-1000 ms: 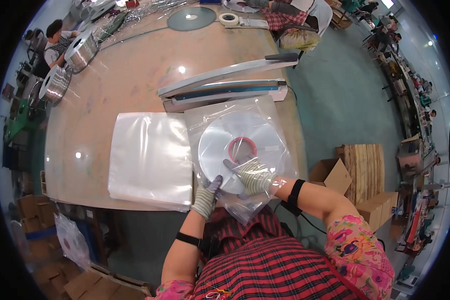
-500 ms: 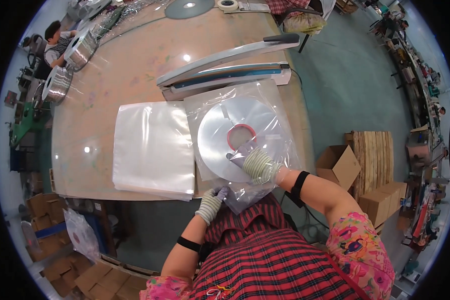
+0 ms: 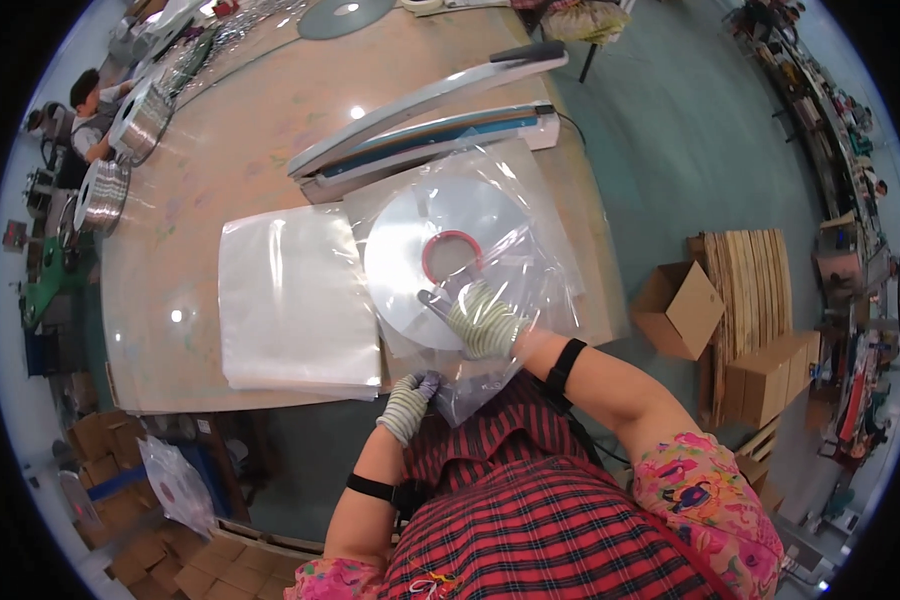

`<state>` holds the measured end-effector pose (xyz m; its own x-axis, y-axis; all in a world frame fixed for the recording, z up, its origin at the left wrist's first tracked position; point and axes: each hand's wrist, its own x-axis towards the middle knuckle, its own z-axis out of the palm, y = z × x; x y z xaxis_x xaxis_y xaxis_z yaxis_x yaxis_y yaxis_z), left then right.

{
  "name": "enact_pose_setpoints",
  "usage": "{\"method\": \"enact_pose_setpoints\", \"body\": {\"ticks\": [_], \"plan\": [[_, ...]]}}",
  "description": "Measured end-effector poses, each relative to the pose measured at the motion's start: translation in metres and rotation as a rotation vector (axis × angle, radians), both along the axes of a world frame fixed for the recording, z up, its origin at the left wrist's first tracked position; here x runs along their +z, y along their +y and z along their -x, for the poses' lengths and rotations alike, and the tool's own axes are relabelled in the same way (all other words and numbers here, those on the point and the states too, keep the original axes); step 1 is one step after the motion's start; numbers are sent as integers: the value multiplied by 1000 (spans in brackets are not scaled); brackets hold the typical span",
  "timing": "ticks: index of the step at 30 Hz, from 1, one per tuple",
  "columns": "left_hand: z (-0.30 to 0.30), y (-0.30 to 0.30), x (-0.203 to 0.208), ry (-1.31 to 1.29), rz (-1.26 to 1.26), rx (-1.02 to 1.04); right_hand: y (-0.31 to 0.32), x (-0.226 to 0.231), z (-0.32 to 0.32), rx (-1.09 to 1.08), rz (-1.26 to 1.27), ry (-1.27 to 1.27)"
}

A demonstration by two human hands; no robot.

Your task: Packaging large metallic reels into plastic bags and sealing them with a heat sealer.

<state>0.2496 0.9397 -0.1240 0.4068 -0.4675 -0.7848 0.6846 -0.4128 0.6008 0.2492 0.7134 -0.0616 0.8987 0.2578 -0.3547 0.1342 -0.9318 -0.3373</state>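
Note:
A flat silvery roll (image 3: pixel 395 275) with a red core ring (image 3: pixel 427 258) lies inside a clear plastic bag (image 3: pixel 550 265) near the table's front edge. My right hand (image 3: pixel 485 322), in a striped glove, reaches in under the film. Its thumb lies on the roll's face and its fingers are at the core, partly hidden by glare. At the bag's near end, my gloved left hand (image 3: pixel 407 408) pinches the film at the table edge. To its left lies a stack of clear bags (image 3: pixel 300 300).
A long-armed bag sealer (image 3: pixel 430 140) stands behind the roll, its arm raised. Shiny spools (image 3: pixel 102 195) sit at the table's left edge, where another person (image 3: pixel 90 125) sits. Open carton (image 3: pixel 678 310) and wooden slats (image 3: pixel 745 300) stand on the floor at right.
The view has shifted, so the table things sit a little further left and higher. My right hand remains on the roll under the film, and my left still pinches the bag's edge.

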Motion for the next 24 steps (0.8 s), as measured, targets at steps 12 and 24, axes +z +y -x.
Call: {"method": "enact_pose_setpoints", "body": {"ticks": [12, 24], "plan": [[-25, 30, -13, -55, 32, -118, -71, -36, 205, -960, -245, -143], [-246, -51, 1, -1153, -343, 165, 25, -112, 173, -1503, -2145, 270]]}}
